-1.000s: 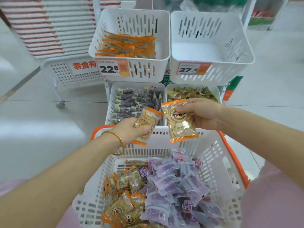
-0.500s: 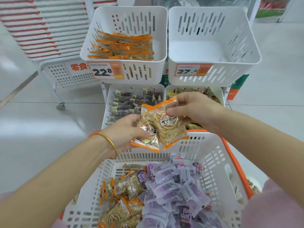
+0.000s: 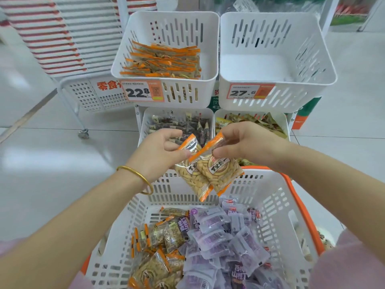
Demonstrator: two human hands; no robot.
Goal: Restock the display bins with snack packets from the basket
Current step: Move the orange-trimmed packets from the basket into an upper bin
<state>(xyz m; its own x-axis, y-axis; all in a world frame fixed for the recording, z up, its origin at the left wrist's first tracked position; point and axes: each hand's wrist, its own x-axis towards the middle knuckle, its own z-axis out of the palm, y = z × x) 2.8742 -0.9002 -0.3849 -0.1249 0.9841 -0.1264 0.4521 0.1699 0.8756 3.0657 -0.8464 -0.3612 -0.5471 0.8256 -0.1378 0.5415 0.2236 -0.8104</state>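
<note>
Two orange-edged packets (image 3: 208, 174) held over basket (image 3: 270, 197): left hand (image 3: 160, 151) & right hand (image 3: 245, 144) each pinch one by top seal. Prob light, crinkly, slippery film; grip at seal.

Around you lies a pale, glossy tiled floor (image 3: 41, 174) with thin grout lines, and soft overhead light glares off it on your left. At your upper left a white perforated cart (image 3: 87, 97) stands on a caster (image 3: 83, 134), with a red-and-white striped stack (image 3: 62, 38) above it. A grey strip (image 3: 27, 117) crosses the floor diagonally. Far right, a shelf (image 3: 350, 16) shows green and red goods, blurred.
</note>
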